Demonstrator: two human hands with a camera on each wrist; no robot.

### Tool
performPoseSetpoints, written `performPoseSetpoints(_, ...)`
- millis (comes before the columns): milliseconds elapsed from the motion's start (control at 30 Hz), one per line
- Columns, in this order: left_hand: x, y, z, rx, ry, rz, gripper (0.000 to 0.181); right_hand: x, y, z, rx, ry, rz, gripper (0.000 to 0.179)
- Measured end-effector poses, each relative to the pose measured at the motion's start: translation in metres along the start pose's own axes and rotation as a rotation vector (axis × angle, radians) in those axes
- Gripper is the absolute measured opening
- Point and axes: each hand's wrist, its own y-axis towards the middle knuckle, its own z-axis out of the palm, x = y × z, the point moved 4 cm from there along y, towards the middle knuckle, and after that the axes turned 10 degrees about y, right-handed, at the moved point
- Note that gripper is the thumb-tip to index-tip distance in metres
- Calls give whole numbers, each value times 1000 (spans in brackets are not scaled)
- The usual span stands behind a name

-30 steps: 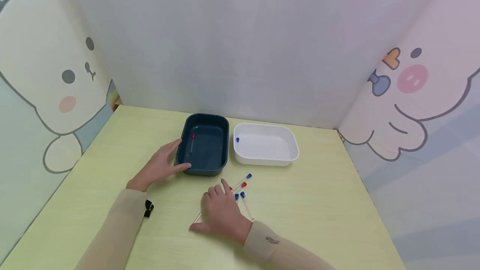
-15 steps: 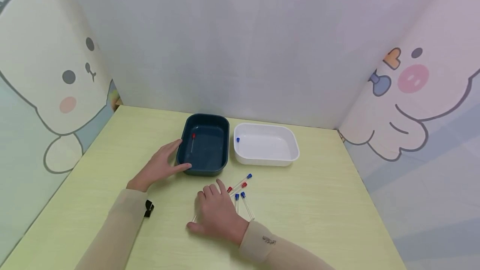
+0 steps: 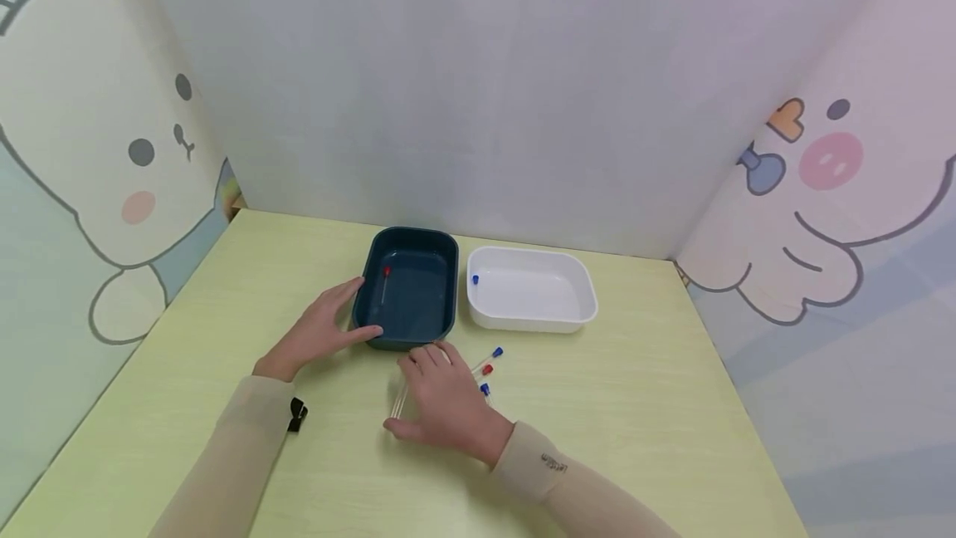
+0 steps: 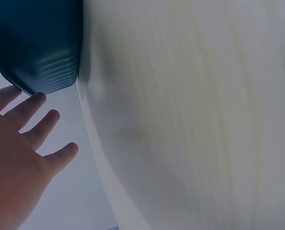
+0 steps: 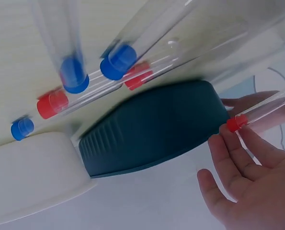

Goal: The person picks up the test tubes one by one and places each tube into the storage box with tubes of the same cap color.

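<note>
My right hand [image 3: 451,399] pinches a clear test tube with a red cap [image 5: 237,123], just in front of the dark teal basin [image 3: 418,297]. In the right wrist view the tube [image 5: 271,106] lies across the fingers, its cap near the fingertips. Fingers spread, my left hand [image 3: 317,326] touches the basin's left side, with the thumb on the near corner. Another red-capped tube [image 3: 386,272] lies inside that basin. Beside my right hand are several loose tubes with blue caps [image 5: 118,61] and red caps [image 5: 52,104], partly hidden by the hand in the head view.
A white basin [image 3: 530,325] stands right of the teal one, with a blue-capped tube [image 3: 475,280] at its left end. A black clip-like piece [image 3: 297,414] shows at the left sleeve. A pale curtain [image 3: 478,106] closes off the table's back edge.
My right hand shifts left over the tubes, then comes up toward the teal basin holding the red-capped test tube. My left hand stays at the basin.
</note>
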Motion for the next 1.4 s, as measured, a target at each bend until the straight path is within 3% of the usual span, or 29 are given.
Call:
performPoseSetpoints(333, -2, 0, -1, 7, -23, 9, 105, -21, 5, -17, -70, 2, -16, 78)
performPoseSetpoints(700, -1, 2, 0, 0, -29, 26, 104, -54, 16, -31, -59, 135, 14, 78)
performPoseSetpoints(1100, 3, 2, 3, 6, -49, 32, 103, -86, 34, -25, -43, 215, 94, 77)
performPoseSetpoints(1400, 1, 2, 3, 14, -55, 28, 104, -103, 52, -21, -32, 188, 128, 78)
